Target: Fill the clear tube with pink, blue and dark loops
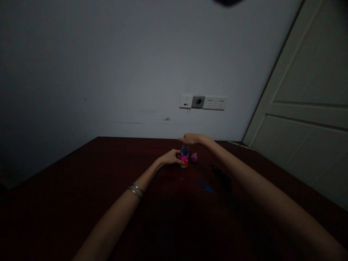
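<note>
A small bottle [184, 160] is being gripped by the left hand [171, 157], its thumb and fingers being curved about the lower part from the left side. The bottle is being held upright toward the far side of the table [122, 217], a little right of the middle; blue is being shown in its upper part, pink lower down and yellow at the base. Above it, the right hand [191, 139] is being held across the bottle's top, palm side down; whether its fingers are being pressed together or are pinching anything cannot be told, nor whether the top is being touched. Two bracelets [136, 190] are being worn on the left wrist.

Just right of the bottle, a small pink object [194, 157] with a loop on top is being supported by the table. Nearer and to the right, several thin blue pieces [206, 186] are being seen lying loosely together. Farther right, beside the right forearm, a dark object [222, 177] is being partly lost in the gloom, so its kind cannot be told.

Beyond the table, a row of switch and socket plates [214, 103] is being carried by the pale wall [122, 65]. The far right is being filled by a panelled door [307, 145].
</note>
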### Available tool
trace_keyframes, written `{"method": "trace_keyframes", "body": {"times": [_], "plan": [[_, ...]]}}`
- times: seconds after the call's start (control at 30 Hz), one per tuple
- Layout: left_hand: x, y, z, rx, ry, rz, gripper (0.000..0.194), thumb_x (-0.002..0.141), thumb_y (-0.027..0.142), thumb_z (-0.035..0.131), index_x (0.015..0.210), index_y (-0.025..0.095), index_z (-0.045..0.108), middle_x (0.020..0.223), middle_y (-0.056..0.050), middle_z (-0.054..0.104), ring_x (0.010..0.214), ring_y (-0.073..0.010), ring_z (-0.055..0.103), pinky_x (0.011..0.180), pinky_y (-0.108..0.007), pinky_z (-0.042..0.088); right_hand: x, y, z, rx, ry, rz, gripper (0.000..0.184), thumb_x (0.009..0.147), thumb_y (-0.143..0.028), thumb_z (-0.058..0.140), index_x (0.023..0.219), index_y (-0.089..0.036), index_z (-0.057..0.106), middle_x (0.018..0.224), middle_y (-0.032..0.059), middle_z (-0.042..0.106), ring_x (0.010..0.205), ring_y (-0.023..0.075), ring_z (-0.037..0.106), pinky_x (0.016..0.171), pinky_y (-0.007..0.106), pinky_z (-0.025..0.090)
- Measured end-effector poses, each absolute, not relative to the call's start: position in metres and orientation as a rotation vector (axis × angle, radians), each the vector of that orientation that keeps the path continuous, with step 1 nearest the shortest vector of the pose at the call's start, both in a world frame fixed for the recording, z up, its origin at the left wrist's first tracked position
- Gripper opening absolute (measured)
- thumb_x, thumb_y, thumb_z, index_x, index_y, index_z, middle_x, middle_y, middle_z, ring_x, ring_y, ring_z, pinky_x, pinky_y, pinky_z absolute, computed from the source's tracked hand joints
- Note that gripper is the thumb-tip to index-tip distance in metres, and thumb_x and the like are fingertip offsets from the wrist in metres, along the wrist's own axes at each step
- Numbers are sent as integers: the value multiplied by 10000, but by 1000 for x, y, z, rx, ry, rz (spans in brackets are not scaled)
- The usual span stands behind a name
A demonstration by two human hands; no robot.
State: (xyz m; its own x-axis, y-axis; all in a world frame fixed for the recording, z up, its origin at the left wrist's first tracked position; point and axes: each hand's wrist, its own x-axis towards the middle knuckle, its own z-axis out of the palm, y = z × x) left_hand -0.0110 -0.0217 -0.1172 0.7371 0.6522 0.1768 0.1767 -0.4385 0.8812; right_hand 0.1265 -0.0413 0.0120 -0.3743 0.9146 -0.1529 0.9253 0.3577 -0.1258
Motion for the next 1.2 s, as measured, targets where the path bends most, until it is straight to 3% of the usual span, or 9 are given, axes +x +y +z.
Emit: {"method": "trace_keyframes", "body": {"times": [0.13,0.53,0.8,0.9,1.03,1.2], "plan": [[-11,-23,-116,1992,633,615,368,599,225,685,934,99,604,905,-81,632,788,-164,571,799,-353,428,128,-44,17,1768,2542,-201,594,833,-515,315,814,-50,685,821,181,652,786,240,591,714,323,423],[-9,-21,-116,1971,652,597,386,575,154,668,943,93,566,913,-72,612,785,-150,556,775,-316,423,159,-75,18,1801,2923,-13,461,809,-436,358,708,-100,658,643,82,602,565,144,489,516,256,313],[-12,-24,-116,1956,675,509,497,542,198,717,998,104,543,922,-67,607,798,-154,560,767,-300,425,195,-112,-17,1705,3010,-479,343,774,-383,434,791,-124,658,722,61,634,634,150,529,563,250,377],[-13,-24,-116,1951,683,495,521,536,208,728,1008,102,535,946,-76,606,813,-155,562,785,-306,423,208,-116,-41,1653,2965,-626,280,726,-312,499,875,-138,660,839,68,646,741,171,563,665,273,418],[-14,-27,-113,1942,682,481,525,529,208,739,1003,101,538,950,-80,609,817,-152,565,801,-317,421,221,-120,-69,1583,2867,-725,405,672,-292,564,1051,-156,610,1018,90,596,849,193,560,746,309,434],[-17,-24,-112,1966,669,453,543,537,221,734,1026,107,528,947,-70,603,814,-139,558,785,-294,418,226,-124,-89,1561,2750,-803,571,650,-349,618,1190,-199,512,1121,95,508,843,175,548,747,300,447]]}}
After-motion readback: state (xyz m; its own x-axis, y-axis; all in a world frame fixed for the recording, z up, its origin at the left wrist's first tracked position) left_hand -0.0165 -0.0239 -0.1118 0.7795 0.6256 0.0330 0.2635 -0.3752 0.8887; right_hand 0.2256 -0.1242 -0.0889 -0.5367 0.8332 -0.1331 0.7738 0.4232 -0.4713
